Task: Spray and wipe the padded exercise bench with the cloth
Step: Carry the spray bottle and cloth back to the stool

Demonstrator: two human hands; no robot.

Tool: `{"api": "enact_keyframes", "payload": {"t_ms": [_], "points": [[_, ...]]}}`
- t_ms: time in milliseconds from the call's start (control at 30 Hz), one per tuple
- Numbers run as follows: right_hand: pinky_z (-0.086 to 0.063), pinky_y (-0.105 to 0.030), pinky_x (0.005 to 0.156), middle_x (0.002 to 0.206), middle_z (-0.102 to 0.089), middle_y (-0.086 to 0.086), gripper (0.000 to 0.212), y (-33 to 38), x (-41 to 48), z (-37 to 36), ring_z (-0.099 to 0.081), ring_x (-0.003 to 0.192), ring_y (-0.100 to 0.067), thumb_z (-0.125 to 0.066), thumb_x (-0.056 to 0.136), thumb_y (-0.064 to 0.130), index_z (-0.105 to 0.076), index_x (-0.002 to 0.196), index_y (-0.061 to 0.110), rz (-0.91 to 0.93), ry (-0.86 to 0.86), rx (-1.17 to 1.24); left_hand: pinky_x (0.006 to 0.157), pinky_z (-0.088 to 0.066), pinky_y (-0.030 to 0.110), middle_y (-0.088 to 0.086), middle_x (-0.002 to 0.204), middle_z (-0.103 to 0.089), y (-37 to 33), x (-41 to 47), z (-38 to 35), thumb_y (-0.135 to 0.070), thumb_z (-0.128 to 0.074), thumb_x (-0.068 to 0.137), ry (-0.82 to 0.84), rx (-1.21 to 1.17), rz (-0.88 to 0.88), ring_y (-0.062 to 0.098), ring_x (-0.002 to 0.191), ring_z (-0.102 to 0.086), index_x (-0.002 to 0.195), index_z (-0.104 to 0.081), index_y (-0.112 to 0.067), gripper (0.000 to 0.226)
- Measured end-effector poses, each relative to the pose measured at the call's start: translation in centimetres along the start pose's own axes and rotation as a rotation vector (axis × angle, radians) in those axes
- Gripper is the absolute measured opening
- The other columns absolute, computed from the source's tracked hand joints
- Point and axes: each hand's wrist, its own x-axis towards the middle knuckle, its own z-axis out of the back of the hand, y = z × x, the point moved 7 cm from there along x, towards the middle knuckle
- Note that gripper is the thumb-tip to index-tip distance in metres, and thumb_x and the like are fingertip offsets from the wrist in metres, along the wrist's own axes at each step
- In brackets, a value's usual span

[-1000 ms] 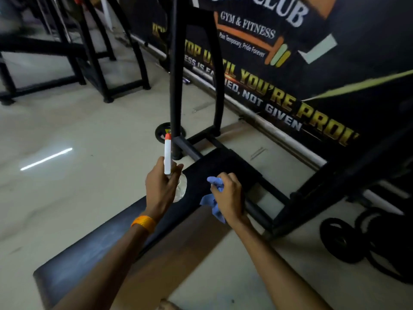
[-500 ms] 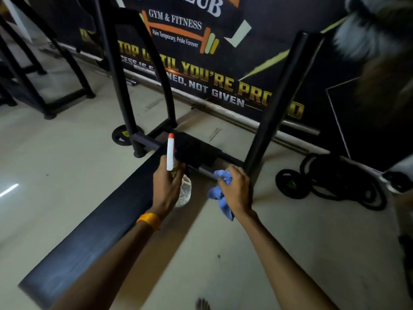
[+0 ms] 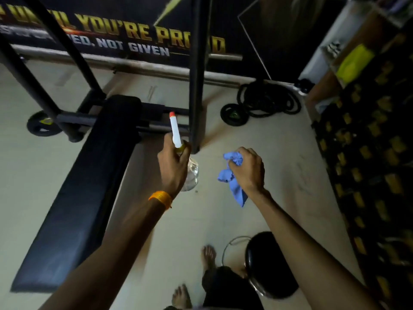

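The left hand (image 3: 173, 166) grips a spray bottle (image 3: 175, 133) by its neck. The white nozzle with its red tip points up and away, and the clear body hangs below the palm. An orange band (image 3: 161, 198) circles that wrist. Near it, the right hand (image 3: 248, 168) clutches a bunched blue cloth (image 3: 232, 184) that dangles under the fist. Both hands hover over pale floor (image 3: 283, 153). The black padded bench (image 3: 89, 186) lies left of the left hand, apart from it. A dark frame post (image 3: 197, 74) stands just beyond the bottle. Farther beyond the right hand lie a weight plate (image 3: 233, 114) and coiled rope (image 3: 270, 101).

floor (image 3: 279, 135) pale, glossy | wall banner (image 3: 125, 16) black, gold lettering | stool (image 3: 268, 265) black | light dim
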Motion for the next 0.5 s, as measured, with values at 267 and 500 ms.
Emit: {"api": "enact_keyframes", "payload": {"t_ms": [267,500], "points": [[-0.034,-0.026,0.059,0.096,-0.064,-0.002,0.008,-8.7,-5.8,5.8,-0.054,0.074,-0.016,-0.066,0.085,0.016,-0.065,0.090,0.011,-0.138,-0.048,-0.062,0.073,-0.060,0.047,0.005,0.080,-0.068,-1.1,-7.7,-6.6,-0.013,-0.073,0.089,0.159,-0.103,0.067,0.019,0.072,-0.072,0.109,-0.038,-0.016,0.040],[-0.038,-0.026,0.063,0.099,-0.064,-0.002,0.010,-18.1,-10.7,8.0,-0.055,0.076,-0.015,-0.066,0.087,0.018,-0.065,0.095,0.013,-0.223,-0.008,-0.038,0.070,-0.058,0.050,-0.003,0.081,-0.064,-0.5,-15.8,-14.0,-0.014,-0.069,0.094,0.192,-0.052,0.009,0.030,0.066,-0.064,0.126,-0.056,-0.015,0.035]]}}
